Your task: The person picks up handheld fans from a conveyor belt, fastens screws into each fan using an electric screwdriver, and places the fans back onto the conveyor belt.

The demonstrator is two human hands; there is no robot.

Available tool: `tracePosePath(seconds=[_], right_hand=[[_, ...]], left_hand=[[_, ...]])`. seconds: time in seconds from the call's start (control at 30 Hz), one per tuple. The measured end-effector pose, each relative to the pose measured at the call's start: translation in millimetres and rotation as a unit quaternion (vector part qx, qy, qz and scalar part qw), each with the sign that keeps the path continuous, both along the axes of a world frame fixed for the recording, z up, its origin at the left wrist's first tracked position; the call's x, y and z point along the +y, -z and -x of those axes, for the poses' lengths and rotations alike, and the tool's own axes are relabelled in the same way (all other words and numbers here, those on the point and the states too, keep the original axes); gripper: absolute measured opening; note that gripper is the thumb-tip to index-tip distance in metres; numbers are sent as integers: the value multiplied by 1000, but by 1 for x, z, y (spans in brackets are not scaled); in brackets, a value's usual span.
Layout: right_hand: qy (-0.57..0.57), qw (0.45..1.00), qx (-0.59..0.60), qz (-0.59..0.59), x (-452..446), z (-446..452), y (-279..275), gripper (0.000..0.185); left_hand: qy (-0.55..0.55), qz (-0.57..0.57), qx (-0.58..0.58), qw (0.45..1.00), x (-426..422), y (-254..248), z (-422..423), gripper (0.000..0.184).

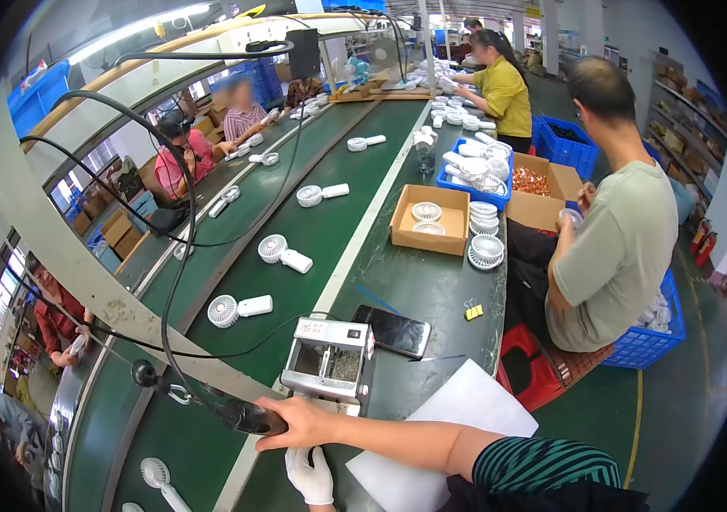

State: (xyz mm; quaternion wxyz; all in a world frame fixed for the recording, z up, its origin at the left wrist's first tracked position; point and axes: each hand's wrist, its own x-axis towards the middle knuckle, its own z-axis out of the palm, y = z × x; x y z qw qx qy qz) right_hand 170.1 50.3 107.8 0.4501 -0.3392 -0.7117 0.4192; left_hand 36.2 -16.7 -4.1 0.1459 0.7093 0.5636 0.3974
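Observation:
My right hand (304,422), bare, grips the end of a black handheld tool (248,416) hanging from a black cable. Just below it, my left hand (311,476), in a white glove, has its fingers apart and nothing visible in it. Beyond my right hand stands a small metal box-shaped device (328,363) with an open top and small loose pieces inside. A black phone (393,331) lies right of the device. White sheet material (466,418) lies partly under my right forearm.
Handheld fans (223,311) lie along the green conveyor (338,192). A cardboard box (457,243) with fan parts, a blue bin (500,198) and a yellow clip (473,311) are on the right bench. A co-worker (611,230) sits at right; other people work farther off.

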Motion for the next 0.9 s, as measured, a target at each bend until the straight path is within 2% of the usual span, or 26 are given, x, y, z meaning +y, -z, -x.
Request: tracePosePath(seconds=[0.9], right_hand=[[15,1000,-5,-26,0,1,0,61]], left_hand=[[-6,3,1,1000,-1,-3,-1,14]])
